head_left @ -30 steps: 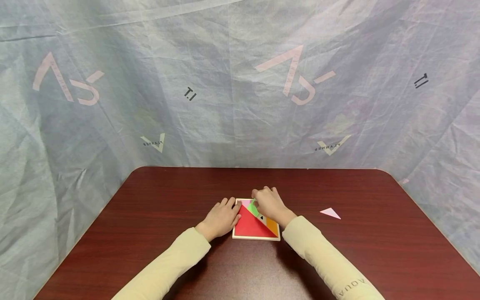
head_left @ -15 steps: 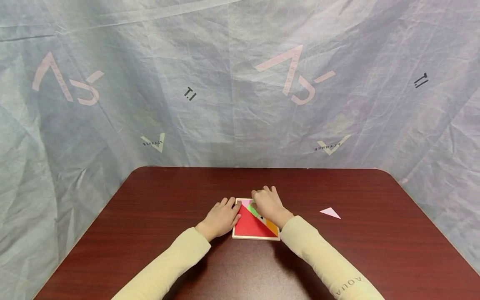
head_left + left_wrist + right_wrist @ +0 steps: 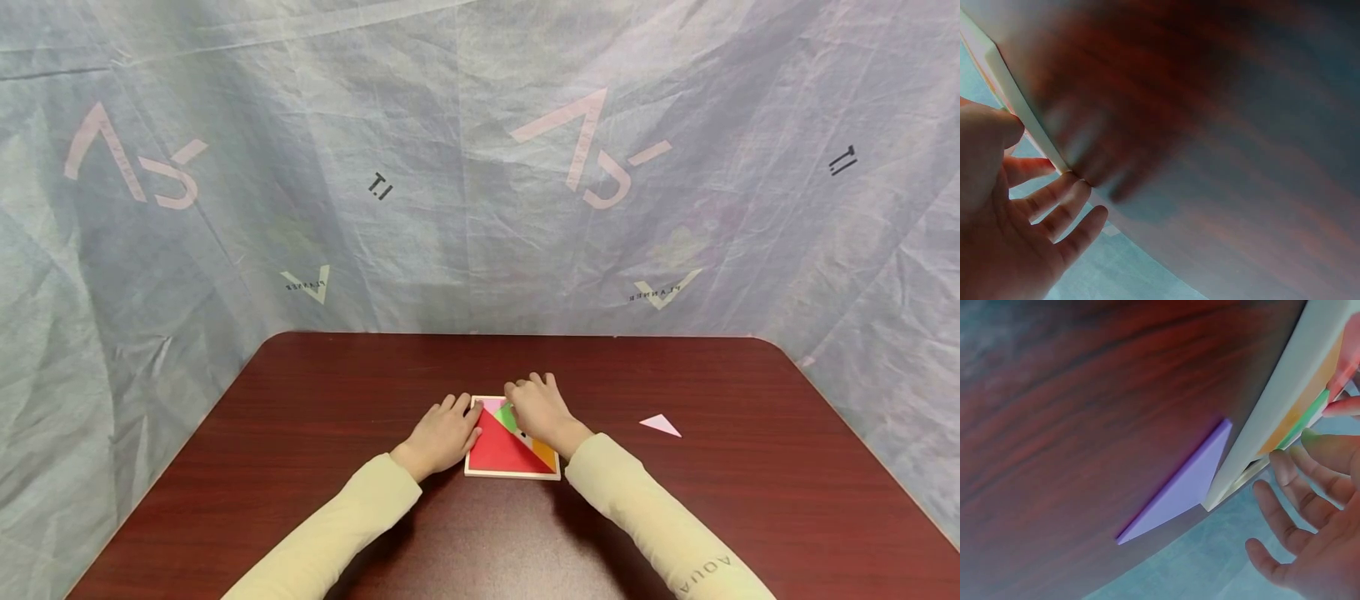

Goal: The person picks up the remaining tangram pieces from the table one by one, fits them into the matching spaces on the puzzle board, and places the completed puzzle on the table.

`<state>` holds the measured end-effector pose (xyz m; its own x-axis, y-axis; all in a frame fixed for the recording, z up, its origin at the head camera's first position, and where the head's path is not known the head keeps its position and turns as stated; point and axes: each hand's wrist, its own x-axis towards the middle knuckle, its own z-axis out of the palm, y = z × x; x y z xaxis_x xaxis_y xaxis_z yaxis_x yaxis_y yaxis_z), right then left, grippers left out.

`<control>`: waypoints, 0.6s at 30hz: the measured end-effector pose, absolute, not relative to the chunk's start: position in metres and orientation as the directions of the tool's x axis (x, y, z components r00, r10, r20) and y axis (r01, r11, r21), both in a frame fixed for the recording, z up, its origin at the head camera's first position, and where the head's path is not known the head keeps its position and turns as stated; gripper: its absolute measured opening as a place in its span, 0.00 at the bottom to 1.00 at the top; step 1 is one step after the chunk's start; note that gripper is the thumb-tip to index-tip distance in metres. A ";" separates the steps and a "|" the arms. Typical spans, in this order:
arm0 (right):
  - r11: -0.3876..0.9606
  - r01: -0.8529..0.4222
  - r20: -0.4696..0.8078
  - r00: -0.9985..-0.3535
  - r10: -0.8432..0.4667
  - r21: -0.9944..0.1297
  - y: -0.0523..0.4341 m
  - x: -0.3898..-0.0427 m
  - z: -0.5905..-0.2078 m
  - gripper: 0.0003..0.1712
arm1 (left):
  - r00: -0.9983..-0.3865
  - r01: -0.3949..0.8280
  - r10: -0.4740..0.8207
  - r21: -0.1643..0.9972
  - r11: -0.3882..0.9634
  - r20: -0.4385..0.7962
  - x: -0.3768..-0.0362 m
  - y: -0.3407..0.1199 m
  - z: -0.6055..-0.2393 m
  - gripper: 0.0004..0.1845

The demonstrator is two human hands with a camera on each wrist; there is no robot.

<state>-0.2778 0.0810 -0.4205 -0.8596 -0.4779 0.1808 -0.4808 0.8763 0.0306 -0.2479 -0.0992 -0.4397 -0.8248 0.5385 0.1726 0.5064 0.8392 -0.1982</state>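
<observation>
A square wooden puzzle tray lies on the dark red table, with a big red triangle, a green piece, an orange piece and a pink piece in it. My left hand lies flat on the table, its fingers touching the tray's left edge. My right hand covers the tray's far right part, with straight fingers resting on the green piece. The left wrist view shows the left hand with spread fingers.
A loose pale pink triangle lies on the table to the right of the tray; in the right wrist view this triangle looks purple beside the tray rim. A crumpled grey sheet hangs behind the table.
The green piece, tilted up under my right fingers a second ago, now lies flat in the tray. The right hand has lowered onto it. The left hand has stayed put.
</observation>
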 end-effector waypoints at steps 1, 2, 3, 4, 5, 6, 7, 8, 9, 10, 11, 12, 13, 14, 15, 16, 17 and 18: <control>0.873 -0.488 0.177 -0.857 -0.484 0.024 0.082 -0.277 -0.420 0.08 | -0.825 0.507 0.538 -0.197 0.839 0.171 -0.248 -0.099 -0.440 0.23; 0.869 -0.495 0.176 -0.854 -0.490 0.018 0.083 -0.275 -0.419 0.08 | -0.826 0.507 0.538 -0.196 0.839 0.169 -0.248 -0.099 -0.440 0.23; 0.865 -0.502 0.177 -0.850 -0.496 0.014 0.084 -0.274 -0.418 0.07 | -0.826 0.507 0.538 -0.196 0.840 0.169 -0.248 -0.099 -0.440 0.23; 0.861 -0.509 0.178 -0.846 -0.502 0.011 0.085 -0.273 -0.417 0.07 | -0.827 0.506 0.537 -0.194 0.840 0.167 -0.248 -0.099 -0.439 0.23; 0.857 -0.515 0.181 -0.843 -0.507 0.007 0.086 -0.272 -0.416 0.07 | -0.828 0.506 0.536 -0.193 0.841 0.166 -0.248 -0.099 -0.439 0.23; 0.854 -0.520 0.183 -0.839 -0.512 0.004 0.087 -0.272 -0.416 0.07 | -0.828 0.506 0.536 -0.194 0.841 0.166 -0.249 -0.099 -0.439 0.23; 0.851 -0.525 0.184 -0.837 -0.516 -0.002 0.088 -0.271 -0.416 0.07 | -0.829 0.505 0.535 -0.192 0.841 0.165 -0.249 -0.099 -0.439 0.23; 0.848 -0.529 0.187 -0.834 -0.519 -0.008 0.089 -0.270 -0.416 0.07 | -0.829 0.505 0.535 -0.192 0.842 0.165 -0.249 -0.099 -0.439 0.23; 0.847 -0.532 0.184 -0.833 -0.521 -0.011 0.089 -0.269 -0.416 0.07 | -0.829 0.504 0.535 -0.193 0.842 0.165 -0.249 -0.099 -0.439 0.23; 0.845 -0.534 0.183 -0.833 -0.523 -0.018 0.090 -0.269 -0.416 0.07 | -0.829 0.505 0.535 -0.192 0.842 0.165 -0.249 -0.099 -0.439 0.23; 0.844 -0.535 0.181 -0.833 -0.523 -0.023 0.090 -0.269 -0.416 0.07 | -0.829 0.505 0.535 -0.191 0.842 0.164 -0.249 -0.100 -0.439 0.23; 0.843 -0.537 0.179 -0.833 -0.524 -0.030 0.090 -0.268 -0.416 0.07 | -0.829 0.505 0.534 -0.190 0.842 0.163 -0.249 -0.100 -0.439 0.23; 0.842 -0.539 0.178 -0.832 -0.525 -0.037 0.091 -0.268 -0.416 0.07 | -0.830 0.505 0.534 -0.187 0.842 0.161 -0.249 -0.100 -0.439 0.23; 0.841 -0.540 0.179 -0.831 -0.526 -0.040 0.091 -0.267 -0.417 0.07 | -0.830 0.506 0.534 -0.186 0.842 0.160 -0.249 -0.099 -0.439 0.23; 0.839 -0.542 0.179 -0.830 -0.527 -0.041 0.091 -0.267 -0.417 0.07 | -0.831 0.505 0.533 -0.185 0.843 0.158 -0.249 -0.099 -0.439 0.23; 0.838 -0.544 0.181 -0.829 -0.529 -0.041 0.091 -0.267 -0.417 0.06 | -0.832 0.505 0.532 -0.183 0.843 0.156 -0.249 -0.099 -0.439 0.23; 0.837 -0.546 0.182 -0.827 -0.531 -0.041 0.092 -0.267 -0.417 0.06 | -0.833 0.505 0.532 -0.181 0.844 0.154 -0.249 -0.099 -0.439 0.23; 0.835 -0.548 0.182 -0.826 -0.533 -0.042 0.092 -0.267 -0.418 0.06 | -0.833 0.505 0.531 -0.180 0.844 0.153 -0.249 -0.099 -0.439 0.23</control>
<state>-0.2673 0.0918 -0.4176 -0.8264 -0.5331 0.1816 -0.5481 0.8354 -0.0421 -0.2489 -0.0993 -0.4394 -0.8331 0.5314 0.1535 0.5052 0.8440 -0.1801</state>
